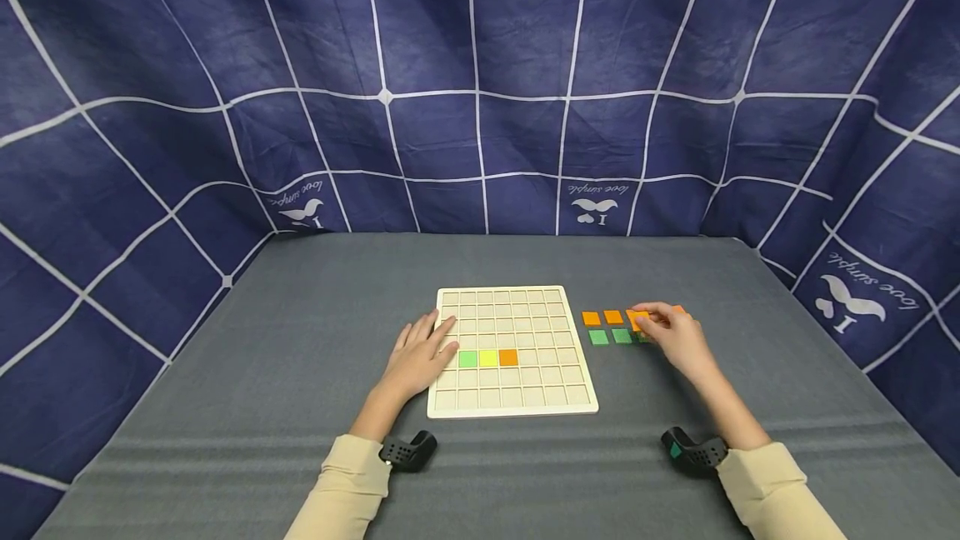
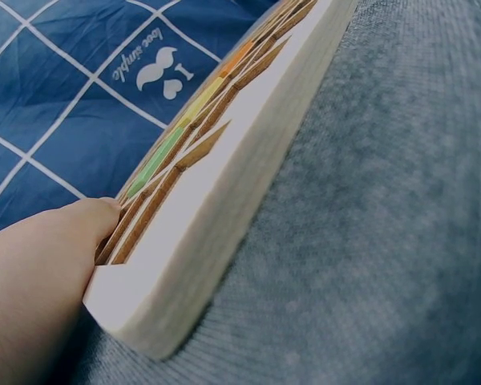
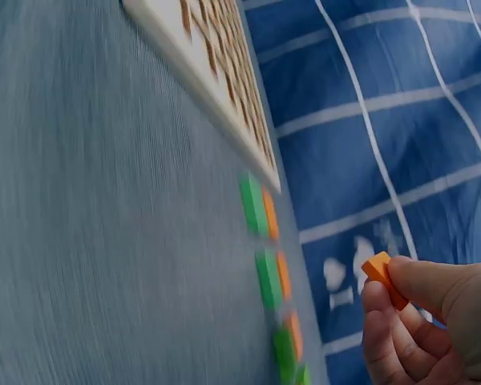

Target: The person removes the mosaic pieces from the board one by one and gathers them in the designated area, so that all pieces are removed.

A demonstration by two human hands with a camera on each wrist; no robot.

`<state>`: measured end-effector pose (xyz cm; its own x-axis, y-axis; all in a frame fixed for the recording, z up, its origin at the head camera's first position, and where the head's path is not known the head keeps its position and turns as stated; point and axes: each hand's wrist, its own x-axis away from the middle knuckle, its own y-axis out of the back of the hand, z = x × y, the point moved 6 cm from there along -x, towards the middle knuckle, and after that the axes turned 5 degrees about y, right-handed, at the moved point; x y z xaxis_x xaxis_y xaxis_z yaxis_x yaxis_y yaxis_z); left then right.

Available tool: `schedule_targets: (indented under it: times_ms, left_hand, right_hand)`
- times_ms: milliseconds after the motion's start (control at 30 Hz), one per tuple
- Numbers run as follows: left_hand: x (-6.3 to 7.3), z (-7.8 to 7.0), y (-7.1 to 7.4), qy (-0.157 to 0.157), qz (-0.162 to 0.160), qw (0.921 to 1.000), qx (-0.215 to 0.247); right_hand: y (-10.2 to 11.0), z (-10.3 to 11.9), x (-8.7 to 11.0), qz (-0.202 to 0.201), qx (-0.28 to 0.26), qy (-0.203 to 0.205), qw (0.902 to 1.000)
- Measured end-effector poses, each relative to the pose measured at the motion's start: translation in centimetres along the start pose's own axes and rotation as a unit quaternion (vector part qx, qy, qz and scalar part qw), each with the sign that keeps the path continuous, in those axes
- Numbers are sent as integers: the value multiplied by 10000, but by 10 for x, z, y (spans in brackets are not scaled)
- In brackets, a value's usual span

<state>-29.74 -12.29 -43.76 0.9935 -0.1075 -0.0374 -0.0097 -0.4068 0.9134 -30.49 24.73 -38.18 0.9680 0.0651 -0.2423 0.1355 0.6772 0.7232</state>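
Observation:
A pale wooden grid board lies on the table, with a green tile, a yellow tile and an orange tile side by side in one row of its cells. My left hand rests along the board's left edge, fingers spread over the rim and thumb near the green tile. To the right of the board, my right hand pinches an orange square tile between thumb and fingers, raised over the loose tiles. Part of that tile is hidden by the fingers.
Right of the board are loose tiles in two rows: orange tiles behind, green tiles in front. The right hand partly covers the rows' right end. Grey cloth covers the table, and a blue checked curtain hangs behind.

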Motion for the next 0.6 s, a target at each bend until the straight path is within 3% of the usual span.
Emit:
schedule_targets:
  times_ms: [100, 300, 433, 600]
  left_hand:
    - [0, 0, 0, -1, -20, 10000, 3]
    - [-1, 0, -1, 6, -57, 10000, -25]
    - [0, 0, -1, -7, -41, 10000, -20]
    - [-1, -1, 0, -7, -28, 10000, 2]
  right_hand:
    - [15, -18, 1, -281, 302, -65, 9991]
    - [32, -58, 4, -692, 343, -475, 9959]
    - [36, -79, 7, -773, 458, -777, 9929]
    - [34, -89, 6, -751, 513, -983, 9910]
